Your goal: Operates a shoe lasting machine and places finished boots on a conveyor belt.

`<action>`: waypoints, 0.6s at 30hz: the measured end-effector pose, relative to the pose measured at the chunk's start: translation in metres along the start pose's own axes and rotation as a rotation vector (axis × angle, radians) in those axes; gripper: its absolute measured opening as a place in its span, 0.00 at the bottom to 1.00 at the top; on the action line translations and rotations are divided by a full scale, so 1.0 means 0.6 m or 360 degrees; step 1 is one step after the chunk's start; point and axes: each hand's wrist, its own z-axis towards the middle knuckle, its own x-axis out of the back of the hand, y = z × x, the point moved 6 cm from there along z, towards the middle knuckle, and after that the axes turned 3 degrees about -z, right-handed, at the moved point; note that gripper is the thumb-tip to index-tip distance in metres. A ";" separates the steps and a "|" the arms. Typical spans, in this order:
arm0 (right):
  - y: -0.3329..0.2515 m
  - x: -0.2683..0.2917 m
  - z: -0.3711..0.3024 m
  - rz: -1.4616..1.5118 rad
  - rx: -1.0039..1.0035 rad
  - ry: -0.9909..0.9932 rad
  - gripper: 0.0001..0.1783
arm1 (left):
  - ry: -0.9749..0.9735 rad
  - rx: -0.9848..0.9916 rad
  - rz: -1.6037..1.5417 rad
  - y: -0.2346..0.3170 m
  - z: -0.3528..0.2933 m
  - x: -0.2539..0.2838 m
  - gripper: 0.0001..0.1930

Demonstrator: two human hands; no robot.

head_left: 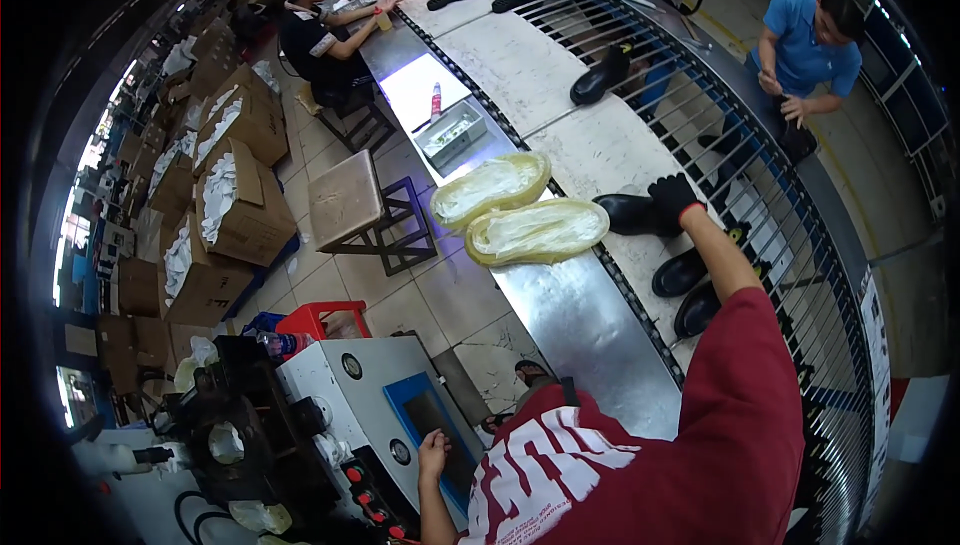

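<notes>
My right hand (676, 203), in a black glove with a red cuff, grips the upper end of a black boot (628, 214) on the conveyor. The boot's toe points left, toward two yellowish rubber soles on the metal ledge. The nearer sole (540, 231) and the farther sole (490, 189) lie side by side, their white-coated insides facing up. Down by the white machine's blue-framed panel, my bare left hand (433, 453) has its fingers curled, with nothing visible in them. Just nearer than the gripped boot stand two more black boots (680, 272).
A metal tray (452, 135) and a red-labelled bottle (436, 100) sit farther along the ledge. Another black boot (600, 75) rests on the conveyor. The machine (350, 385) and a wooden stool (345, 200) are at left. Co-workers sit or stand around the line.
</notes>
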 end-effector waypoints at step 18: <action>-0.255 0.295 -0.361 0.1101 0.0028 0.0484 0.17 | -0.0091 -0.0004 0.0560 -0.067 0.018 -0.067 0.19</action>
